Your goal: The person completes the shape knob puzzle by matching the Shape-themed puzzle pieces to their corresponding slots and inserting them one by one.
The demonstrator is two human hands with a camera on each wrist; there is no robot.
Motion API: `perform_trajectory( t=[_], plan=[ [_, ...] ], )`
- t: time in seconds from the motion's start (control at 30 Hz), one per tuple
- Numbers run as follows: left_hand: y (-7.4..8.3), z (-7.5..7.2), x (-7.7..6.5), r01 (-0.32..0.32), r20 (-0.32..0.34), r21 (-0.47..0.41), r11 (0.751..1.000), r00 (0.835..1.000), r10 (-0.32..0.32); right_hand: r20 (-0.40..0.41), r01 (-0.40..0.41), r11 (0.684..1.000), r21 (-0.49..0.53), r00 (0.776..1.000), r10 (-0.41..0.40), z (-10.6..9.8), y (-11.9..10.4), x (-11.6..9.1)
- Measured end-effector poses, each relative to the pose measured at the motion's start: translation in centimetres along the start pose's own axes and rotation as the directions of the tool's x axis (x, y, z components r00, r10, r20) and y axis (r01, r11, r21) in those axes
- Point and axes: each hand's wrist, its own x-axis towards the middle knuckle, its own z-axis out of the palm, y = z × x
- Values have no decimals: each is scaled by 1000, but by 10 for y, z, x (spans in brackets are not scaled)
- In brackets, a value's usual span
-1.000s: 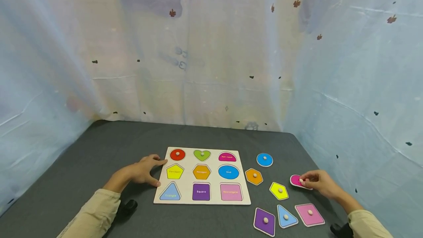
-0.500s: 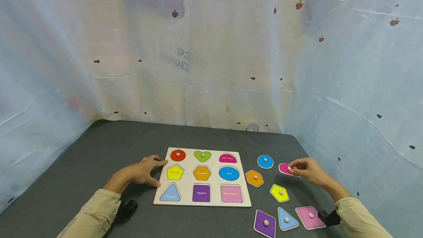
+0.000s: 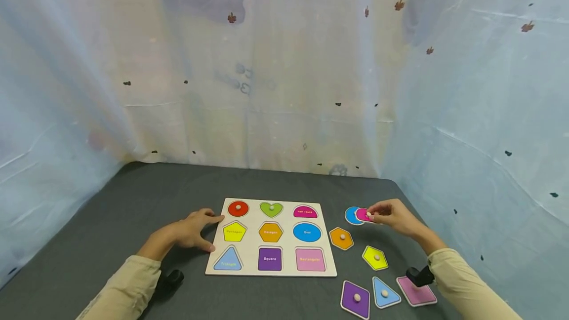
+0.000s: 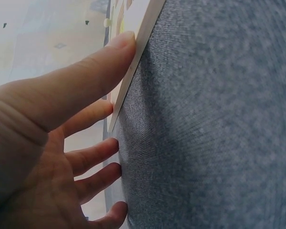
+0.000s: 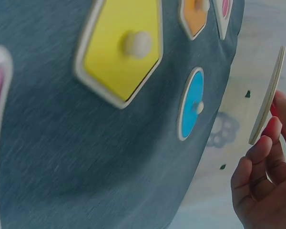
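Note:
My left hand (image 3: 194, 231) rests at the left edge of a white shape puzzle board (image 3: 252, 249). In the left wrist view, the thumb (image 4: 97, 69) touches the board's edge and the other fingers are spread and fairly straight. My right hand (image 3: 397, 217) pinches the small knob of a pink half-round puzzle piece (image 3: 361, 215), held above the table and overlapping the blue oval piece (image 3: 350, 217) in the head view. The right wrist view shows the held piece edge-on (image 5: 268, 98). On the board sit a red circle piece (image 3: 234, 210) and a green heart piece (image 3: 266, 206), both with knobs.
Right of the board lie knobbed pieces: an orange hexagon (image 3: 336, 241), a yellow pentagon (image 3: 370, 259), a purple square (image 3: 351, 305), a blue triangle (image 3: 381, 300) and a pink rectangle (image 3: 413, 298), partly hidden by the black wrist device (image 3: 420, 276). A pale curtain (image 3: 266, 88) closes off the table's back.
My right hand has carried the pink half-round piece leftward and away from me, from right of the yellow pentagon to over the blue oval. The left hand stays at the board.

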Motion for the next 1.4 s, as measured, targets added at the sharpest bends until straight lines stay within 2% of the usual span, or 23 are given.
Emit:
perform_trajectory(
  t=[0.2,0.73,1.1,1.4],
  plan=[
    [-3,2,0,-5,-7,-21,1000,1000,5,3,46,999,-2,999,-46,10,-6,15],
    [-4,2,1,0,-9,-22,1000,1000,0,14,45,999,-2,999,-45,31,-11,40],
    [-4,5,-1,3,0,-39,999,1000,-3,10,42,999,12,999,-42,49,-6,51],
    [-2,1,1,3,-2,-29,1000,1000,-3,13,-18,999,41,1000,17,64,-12,63]
  ],
)
